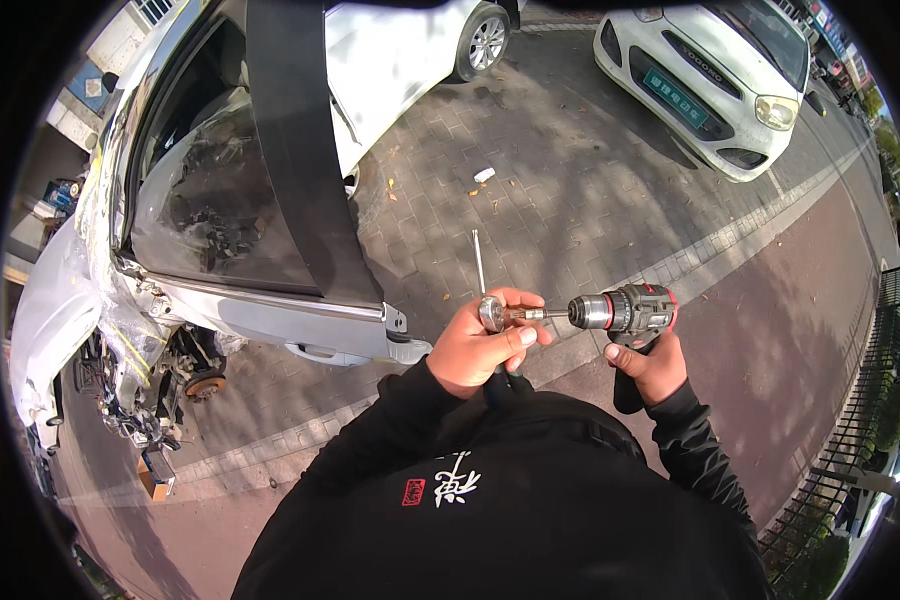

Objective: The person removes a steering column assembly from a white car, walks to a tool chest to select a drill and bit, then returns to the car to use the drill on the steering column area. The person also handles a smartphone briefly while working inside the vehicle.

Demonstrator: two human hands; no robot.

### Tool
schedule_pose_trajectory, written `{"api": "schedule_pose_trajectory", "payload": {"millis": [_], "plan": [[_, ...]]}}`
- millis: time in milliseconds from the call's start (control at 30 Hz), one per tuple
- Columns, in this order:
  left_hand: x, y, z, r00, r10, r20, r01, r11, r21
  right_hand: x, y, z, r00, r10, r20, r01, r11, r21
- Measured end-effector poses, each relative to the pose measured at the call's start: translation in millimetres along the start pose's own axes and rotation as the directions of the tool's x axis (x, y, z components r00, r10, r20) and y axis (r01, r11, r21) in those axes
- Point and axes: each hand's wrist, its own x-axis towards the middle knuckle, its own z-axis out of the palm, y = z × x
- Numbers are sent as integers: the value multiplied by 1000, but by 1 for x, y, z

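My right hand (662, 370) is wrapped round the grip of a grey and red cordless drill (642, 308), its chuck turned toward my left hand. A slim metal bit with a socket-like end (536, 314) sticks out of the chuck, in line with the fingers of my left hand (475, 350). Those fingers are curled round a metal hand tool (491, 314) with a round head, which looks like a ratchet wrench. A thin shiny shaft (479, 260) points away from it. Whether the fingers also grip the socket end, I cannot tell.
On the left stands a partly stripped car with a detached-looking grey door (340, 328), plastic sheeting (60, 310) and exposed parts (130, 390). A white car (710, 80) is parked at the far right. A white scrap (484, 175) lies on the paving. A black fence (870, 370) runs along the right.
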Motion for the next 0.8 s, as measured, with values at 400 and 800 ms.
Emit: {"api": "schedule_pose_trajectory", "payload": {"millis": [400, 800], "plan": [[168, 61, -99, 659, 72, -749, -57, 997, 46, 333, -52, -28, 934, 19, 356, -20, 1000, -2], [224, 143, -160, 173, 158, -972, -130, 982, 137, 631, -131, 139, 513, -56, 857, 186, 981, -47]]}}
